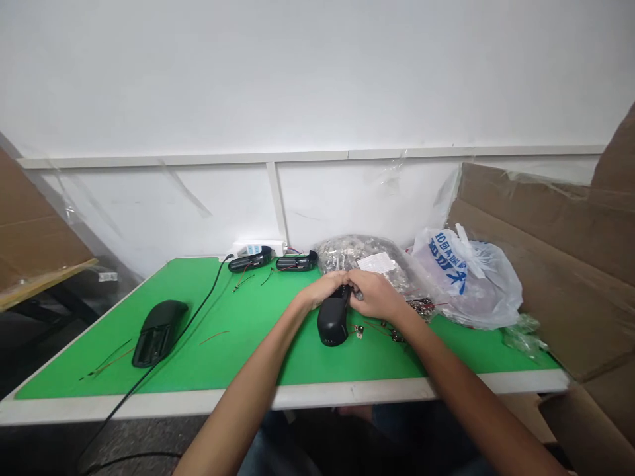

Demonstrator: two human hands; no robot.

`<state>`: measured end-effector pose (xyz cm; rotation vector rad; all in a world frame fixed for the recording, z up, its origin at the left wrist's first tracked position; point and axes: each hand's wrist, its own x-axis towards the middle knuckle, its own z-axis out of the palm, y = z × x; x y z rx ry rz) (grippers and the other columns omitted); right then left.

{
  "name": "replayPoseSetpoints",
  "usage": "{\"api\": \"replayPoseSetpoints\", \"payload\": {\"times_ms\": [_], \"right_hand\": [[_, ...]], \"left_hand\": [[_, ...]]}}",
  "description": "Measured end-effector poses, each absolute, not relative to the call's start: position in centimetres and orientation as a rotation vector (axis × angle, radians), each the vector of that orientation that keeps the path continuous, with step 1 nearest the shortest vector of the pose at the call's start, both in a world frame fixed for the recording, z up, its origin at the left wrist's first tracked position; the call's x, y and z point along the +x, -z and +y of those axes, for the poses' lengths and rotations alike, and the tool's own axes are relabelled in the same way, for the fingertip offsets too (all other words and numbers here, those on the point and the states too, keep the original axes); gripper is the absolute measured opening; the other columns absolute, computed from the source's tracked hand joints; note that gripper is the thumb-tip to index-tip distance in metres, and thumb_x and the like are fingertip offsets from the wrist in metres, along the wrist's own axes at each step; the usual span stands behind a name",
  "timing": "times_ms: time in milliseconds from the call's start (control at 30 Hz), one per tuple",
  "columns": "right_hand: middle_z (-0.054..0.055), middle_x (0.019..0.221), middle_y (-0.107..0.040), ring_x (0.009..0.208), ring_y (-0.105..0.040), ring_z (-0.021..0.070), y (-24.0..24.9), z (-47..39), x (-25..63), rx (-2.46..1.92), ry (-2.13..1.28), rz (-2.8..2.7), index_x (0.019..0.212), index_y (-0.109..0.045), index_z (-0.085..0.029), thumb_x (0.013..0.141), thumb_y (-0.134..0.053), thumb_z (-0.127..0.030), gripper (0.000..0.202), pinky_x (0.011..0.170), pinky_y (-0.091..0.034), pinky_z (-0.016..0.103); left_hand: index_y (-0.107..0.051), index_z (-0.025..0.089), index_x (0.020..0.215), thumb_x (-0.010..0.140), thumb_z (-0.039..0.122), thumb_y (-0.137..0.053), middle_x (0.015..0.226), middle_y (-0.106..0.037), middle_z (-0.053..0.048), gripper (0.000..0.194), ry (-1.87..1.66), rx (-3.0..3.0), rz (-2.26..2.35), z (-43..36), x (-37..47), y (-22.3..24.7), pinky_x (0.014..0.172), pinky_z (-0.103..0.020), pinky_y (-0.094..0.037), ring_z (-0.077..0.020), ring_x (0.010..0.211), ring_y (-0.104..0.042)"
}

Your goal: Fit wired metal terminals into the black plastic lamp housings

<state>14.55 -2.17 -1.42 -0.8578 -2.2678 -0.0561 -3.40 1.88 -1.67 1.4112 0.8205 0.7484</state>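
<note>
A black plastic casing [333, 322] with rounded sides lies on the green table mat near the middle, its thick end towards me. At its far end, my left hand [326, 289] is closed around the left side. My right hand [372, 292] is closed at the same end from the right, and the fingertips of both hands meet there. What the fingers pinch beneath them is hidden. Thin red wire with a small metal part [359, 330] lies just right of the casing.
Another black casing [157, 334] lies at left beside a black cable [203, 305]. Two more casings [249, 260] sit at the back. A clear bag of small parts [342, 250], a white plastic bag [449, 281] and a cardboard box [540, 264] stand right.
</note>
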Motion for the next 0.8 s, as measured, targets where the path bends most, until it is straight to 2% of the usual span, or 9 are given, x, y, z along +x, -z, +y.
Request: {"api": "replayPoseSetpoints", "payload": {"times_ms": [300, 500, 800], "right_hand": [[0.003, 0.077, -0.062, 0.069, -0.051, 0.0194, 1.7, -2.2, 14.4, -0.843, 0.118, -2.265, 0.084, -0.049, -0.023, 0.080, -0.054, -0.012, 0.013, 0.065, -0.033, 0.030], [0.002, 0.076, -0.060, 0.068, -0.050, 0.0189, 1.9, -2.1, 14.3, -0.842, 0.110, -2.252, 0.082, -0.045, -0.024, 0.080, -0.054, -0.013, 0.014, 0.064, -0.032, 0.030], [0.003, 0.076, -0.061, 0.067, -0.049, 0.0192, 1.7, -2.3, 14.3, -0.834, 0.119, -2.256, 0.083, -0.046, -0.023, 0.079, -0.052, -0.013, 0.013, 0.063, -0.032, 0.030]], "left_hand": [[-0.065, 0.014, 0.082, 0.075, 0.026, -0.068, 0.078, -0.066, 0.001, 0.014, -0.748, 1.454, 0.802, 2.5, -3.4, 2.6, 0.075, -0.028, -0.044, -0.0137, 0.074, -0.055], [-0.065, 0.014, 0.081, 0.078, 0.029, -0.070, 0.076, -0.066, 0.001, 0.016, -0.766, 1.458, 0.795, 2.6, -3.5, 2.8, 0.074, -0.026, -0.045, -0.0127, 0.072, -0.054], [-0.066, 0.015, 0.082, 0.077, 0.026, -0.067, 0.079, -0.067, 0.001, 0.012, -0.761, 1.467, 0.800, 2.8, -3.4, 3.2, 0.076, -0.027, -0.045, -0.0137, 0.075, -0.055]]}}
